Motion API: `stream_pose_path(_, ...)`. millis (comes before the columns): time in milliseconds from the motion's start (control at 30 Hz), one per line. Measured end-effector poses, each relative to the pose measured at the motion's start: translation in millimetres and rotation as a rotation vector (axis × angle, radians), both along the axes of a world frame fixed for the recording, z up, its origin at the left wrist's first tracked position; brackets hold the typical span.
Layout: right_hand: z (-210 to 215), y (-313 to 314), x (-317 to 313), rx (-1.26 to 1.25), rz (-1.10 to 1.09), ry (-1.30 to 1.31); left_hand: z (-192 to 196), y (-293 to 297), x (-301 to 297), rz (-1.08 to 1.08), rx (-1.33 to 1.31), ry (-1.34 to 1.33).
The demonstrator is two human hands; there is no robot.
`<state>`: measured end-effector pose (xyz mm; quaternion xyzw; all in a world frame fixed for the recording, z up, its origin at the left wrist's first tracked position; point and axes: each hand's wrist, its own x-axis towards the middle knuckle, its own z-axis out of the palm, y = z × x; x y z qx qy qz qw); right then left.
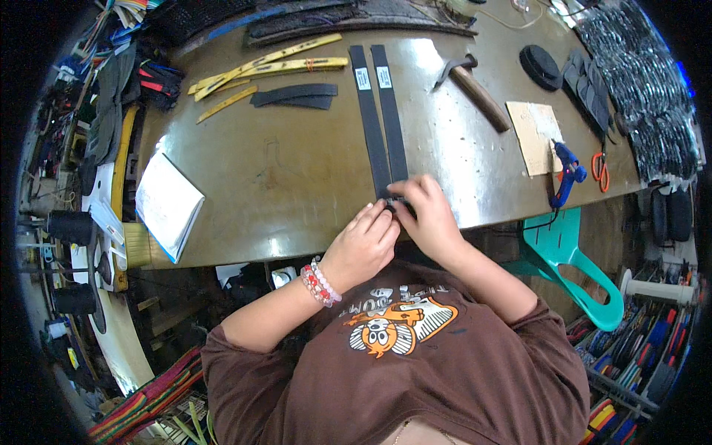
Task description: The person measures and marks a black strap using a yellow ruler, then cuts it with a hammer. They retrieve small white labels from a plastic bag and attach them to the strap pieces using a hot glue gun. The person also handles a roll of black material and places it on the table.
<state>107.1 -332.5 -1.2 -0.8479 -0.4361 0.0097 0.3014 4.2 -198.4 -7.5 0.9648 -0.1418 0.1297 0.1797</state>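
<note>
Two long black strips point(380, 111) lie side by side across the worktable point(282, 178), near ends at its front edge. Both hands meet there: left hand point(363, 245) w/ fingers curled down onto the ends, right hand point(424, 211) pinching them. Strip ends hidden under fingers; exact grip hard to tell. Right of strips: hammer point(471, 81), cardboard piece point(535, 133), blue glue gun point(567, 172). Left of strips: white booklet point(167, 204).

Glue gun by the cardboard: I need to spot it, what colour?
Blue glue gun, black cord; head view.
</note>
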Motion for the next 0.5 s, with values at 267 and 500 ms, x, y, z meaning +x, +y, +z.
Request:
stream_pose_path(267,3.1,-34.3,8.7,-0.024,0.288,-0.149,-6.3,3.4,-14.0,0.024,0.068,-0.129)
stream_pose_path(500,-4.7,-66.9,10.2,0.291,0.188,-0.104,-0.2,2.7,-35.1,-0.001,-0.196,-0.204)
